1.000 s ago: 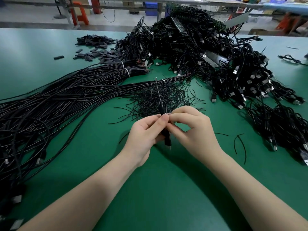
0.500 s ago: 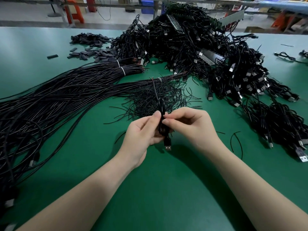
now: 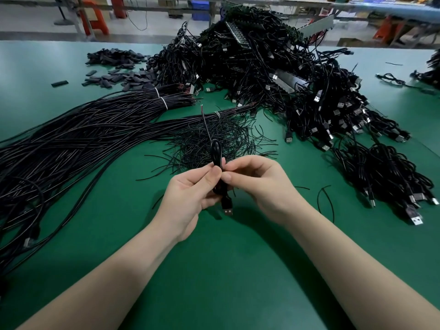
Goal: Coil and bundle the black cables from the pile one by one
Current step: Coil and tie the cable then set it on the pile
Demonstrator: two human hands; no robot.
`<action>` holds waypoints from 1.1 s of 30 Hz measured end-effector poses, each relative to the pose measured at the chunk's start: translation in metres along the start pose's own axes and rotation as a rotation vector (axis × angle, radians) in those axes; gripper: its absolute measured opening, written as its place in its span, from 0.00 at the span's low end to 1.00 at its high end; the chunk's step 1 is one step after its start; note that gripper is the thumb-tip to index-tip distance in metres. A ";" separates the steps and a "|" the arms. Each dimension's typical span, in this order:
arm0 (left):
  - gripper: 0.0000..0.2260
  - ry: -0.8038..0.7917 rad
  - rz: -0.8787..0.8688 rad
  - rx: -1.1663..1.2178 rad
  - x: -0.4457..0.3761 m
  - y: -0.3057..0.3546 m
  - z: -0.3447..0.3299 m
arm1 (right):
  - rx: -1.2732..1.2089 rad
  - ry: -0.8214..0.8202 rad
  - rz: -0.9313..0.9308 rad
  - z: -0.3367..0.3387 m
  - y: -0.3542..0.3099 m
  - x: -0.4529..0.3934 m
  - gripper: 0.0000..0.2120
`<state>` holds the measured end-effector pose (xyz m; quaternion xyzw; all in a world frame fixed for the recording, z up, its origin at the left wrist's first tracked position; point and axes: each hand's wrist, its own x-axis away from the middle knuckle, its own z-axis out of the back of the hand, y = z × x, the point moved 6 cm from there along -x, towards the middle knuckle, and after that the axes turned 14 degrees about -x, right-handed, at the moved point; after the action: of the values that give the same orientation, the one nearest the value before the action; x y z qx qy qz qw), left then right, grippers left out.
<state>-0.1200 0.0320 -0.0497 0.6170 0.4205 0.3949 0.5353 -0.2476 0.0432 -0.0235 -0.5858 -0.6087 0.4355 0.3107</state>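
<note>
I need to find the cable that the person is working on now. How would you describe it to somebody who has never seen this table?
On the green table, look just in front of the loose heap of thin black wire ties. There the left hand and right hand pinch one small coiled black cable. Unlike all the others, it is lifted off the table, with its USB plug hanging below.

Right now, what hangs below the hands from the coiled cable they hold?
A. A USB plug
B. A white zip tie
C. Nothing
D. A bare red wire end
A: a USB plug hangs under the coiled cable that the left hand and right hand pinch between their fingertips; the bare wire end sticks upward instead.
</note>
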 end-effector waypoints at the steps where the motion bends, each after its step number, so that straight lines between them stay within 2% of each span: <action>1: 0.12 -0.014 -0.006 -0.016 0.000 0.000 0.000 | -0.142 0.027 -0.090 0.001 0.007 0.000 0.07; 3: 0.10 -0.054 -0.026 -0.044 0.001 0.000 -0.002 | -0.290 0.052 -0.231 0.004 0.016 0.001 0.09; 5: 0.10 -0.068 -0.038 -0.053 0.001 0.000 -0.003 | -0.270 0.038 -0.271 0.007 0.017 0.001 0.09; 9: 0.09 -0.039 -0.073 -0.026 -0.001 0.000 -0.002 | -0.172 0.029 -0.135 0.007 0.011 -0.001 0.12; 14: 0.10 -0.001 -0.113 -0.097 0.002 -0.005 -0.006 | 0.291 0.097 0.064 0.003 -0.002 0.000 0.07; 16: 0.12 -0.022 -0.109 -0.123 0.003 -0.005 -0.008 | 0.331 0.073 0.079 -0.001 -0.006 0.006 0.08; 18: 0.17 -0.036 -0.107 -0.141 0.003 -0.004 -0.010 | 0.292 0.084 0.076 -0.005 -0.010 0.012 0.08; 20: 0.22 0.000 -0.106 -0.121 0.003 -0.002 -0.009 | 0.158 0.191 0.083 0.001 -0.022 0.015 0.06; 23: 0.15 0.072 -0.093 -0.076 0.005 0.000 -0.005 | 0.066 0.437 0.189 0.034 -0.071 0.022 0.07; 25: 0.11 0.113 -0.091 -0.069 0.006 0.000 -0.001 | 0.338 0.643 0.332 0.069 -0.119 0.035 0.08; 27: 0.11 0.136 -0.106 -0.112 0.006 0.000 0.000 | 0.874 0.817 0.438 0.101 -0.160 0.047 0.12; 28: 0.11 0.145 -0.122 -0.146 0.007 0.001 0.000 | 1.131 0.878 0.433 0.117 -0.170 0.050 0.14; 30: 0.11 0.177 -0.187 -0.251 0.011 0.004 -0.001 | 1.454 0.955 0.236 0.153 -0.167 0.051 0.15; 33: 0.12 0.276 -0.336 -0.474 0.022 0.015 0.000 | 1.641 0.925 -0.263 0.198 -0.128 0.058 0.24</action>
<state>-0.1111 0.0520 -0.0342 0.3378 0.4814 0.4677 0.6599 -0.4878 0.0760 -0.0012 -0.2258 0.0091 0.4137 0.8819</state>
